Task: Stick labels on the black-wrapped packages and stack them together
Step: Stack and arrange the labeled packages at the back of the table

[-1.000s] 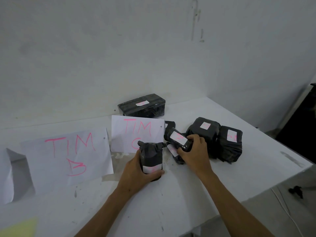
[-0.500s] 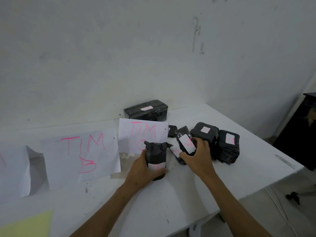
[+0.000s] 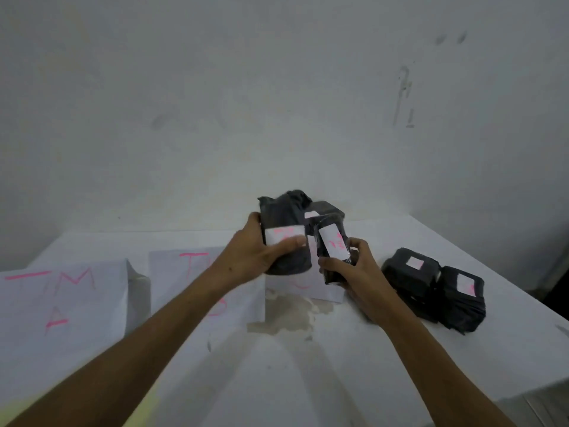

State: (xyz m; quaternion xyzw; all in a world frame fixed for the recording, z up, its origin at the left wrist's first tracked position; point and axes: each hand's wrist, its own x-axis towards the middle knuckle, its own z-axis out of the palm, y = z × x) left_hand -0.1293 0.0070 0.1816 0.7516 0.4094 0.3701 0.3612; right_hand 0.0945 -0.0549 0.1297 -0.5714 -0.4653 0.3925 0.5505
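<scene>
1. While both hands are raised above the white table (image 3: 354, 359), the left hand (image 3: 249, 257) grips a bulky black-wrapped package (image 3: 284, 232) with a bunched top, its thumb pressed across the white label (image 3: 281, 236) on the package's front.
2. Just beside that package, on its right, the right hand (image 3: 357, 272) clasps a slimmer black-wrapped package (image 3: 331, 241), fingers curled round its lower end; its white label (image 3: 332, 243) with pink writing faces the camera, and the package is tilted.
3. The two held packages sit close together, and whether they touch cannot be told.
4. Behind the held packages, another black package (image 3: 323, 209) with a small white label lies on the table near the wall (image 3: 277, 103).
5. To the right of the held packages, two labelled black packages (image 3: 434, 285) lie side by side on the table, touching.
6. Below and left of the held packages, white paper sheets (image 3: 61, 306) with pink lettering lie flat on the table.
7. A brownish stain (image 3: 286, 315) marks the table below the held packages.
</scene>
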